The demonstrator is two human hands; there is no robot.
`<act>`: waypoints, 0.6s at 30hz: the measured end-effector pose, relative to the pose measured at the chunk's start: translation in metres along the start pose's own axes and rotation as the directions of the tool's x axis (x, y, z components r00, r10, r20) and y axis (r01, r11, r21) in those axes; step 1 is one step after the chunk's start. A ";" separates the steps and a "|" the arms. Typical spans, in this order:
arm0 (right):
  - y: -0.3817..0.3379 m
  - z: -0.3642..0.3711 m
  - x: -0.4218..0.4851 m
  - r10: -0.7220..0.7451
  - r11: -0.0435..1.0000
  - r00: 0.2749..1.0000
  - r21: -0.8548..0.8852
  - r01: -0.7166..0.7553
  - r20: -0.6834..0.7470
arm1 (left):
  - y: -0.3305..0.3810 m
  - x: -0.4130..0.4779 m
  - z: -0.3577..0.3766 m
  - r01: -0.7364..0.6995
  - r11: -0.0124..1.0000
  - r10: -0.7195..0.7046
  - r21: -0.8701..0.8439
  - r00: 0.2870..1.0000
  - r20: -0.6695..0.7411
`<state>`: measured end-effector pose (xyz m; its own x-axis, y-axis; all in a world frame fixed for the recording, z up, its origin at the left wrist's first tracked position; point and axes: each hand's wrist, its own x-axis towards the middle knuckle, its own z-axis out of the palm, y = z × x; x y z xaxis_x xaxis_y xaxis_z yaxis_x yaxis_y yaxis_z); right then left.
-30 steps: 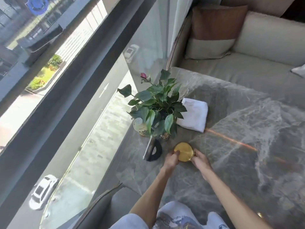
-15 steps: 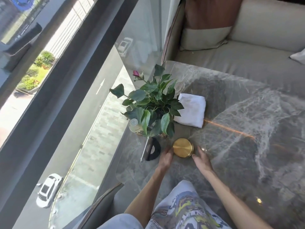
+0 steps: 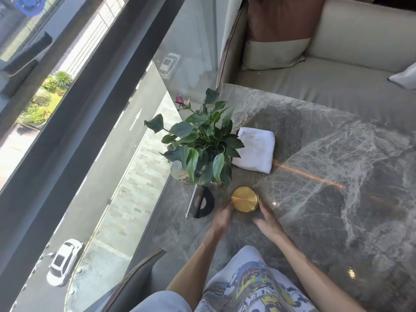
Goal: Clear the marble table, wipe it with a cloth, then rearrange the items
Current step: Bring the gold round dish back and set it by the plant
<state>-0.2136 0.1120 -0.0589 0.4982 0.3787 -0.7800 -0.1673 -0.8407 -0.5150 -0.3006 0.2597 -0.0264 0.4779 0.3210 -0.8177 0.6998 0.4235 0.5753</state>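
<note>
Along the window edge of the marble table (image 3: 337, 167), your items sat in a tight cluster. Leftmost, a black half-disc stand (image 3: 203, 202) stood upright on its edge, with a thin white card just to its left. Behind it, a small pale bottle (image 3: 177, 171) was tucked under the leaves of the potted plant (image 3: 202, 143), which carried one pink bud (image 3: 179, 99). Your left hand (image 3: 221, 218) reached in with fingers loosely extended, tips touching the near-left side of the round gold tin (image 3: 245, 199). The tin rested flat on the marble, just in front of the plant. Your right hand (image 3: 266, 220) was open, fingers spread and slightly blurred, close to the tin's right side; contact could not be confirmed. Neither hand enclosed the tin. Beyond it, right of the plant, a folded white cloth (image 3: 255, 149) lay on the tabletop. A beige sofa (image 3: 337, 64) ran along the far edge.
</note>
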 end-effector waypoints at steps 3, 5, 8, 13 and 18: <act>0.001 0.000 -0.001 0.003 1.000 1.000 -0.013 -0.003 0.010 | 0.002 -0.001 0.002 -0.016 0.999 0.016 0.029 1.000 0.006; 0.002 -0.001 -0.001 -0.006 1.000 1.000 -0.007 0.006 0.000 | 0.004 -0.002 0.003 -0.034 0.998 0.035 0.059 0.999 -0.013; -0.001 -0.006 -0.006 -0.023 0.996 0.999 0.080 0.027 -0.043 | 0.008 -0.006 0.002 -0.035 0.987 0.045 0.155 0.997 -0.065; -0.012 -0.025 -0.024 -0.123 0.930 0.973 0.320 0.182 -0.196 | 0.018 -0.033 -0.006 -0.109 0.917 0.151 0.385 0.985 -0.080; -0.011 -0.047 -0.059 -0.195 0.846 0.928 0.424 0.323 -0.318 | 0.021 -0.060 -0.013 -0.212 0.793 0.281 0.572 0.959 -0.034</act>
<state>-0.2015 0.0804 0.0092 0.7652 0.3926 -0.5103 -0.3413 -0.4247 -0.8385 -0.3218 0.2606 0.0353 0.6372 0.4554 -0.6218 0.7567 -0.2166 0.6168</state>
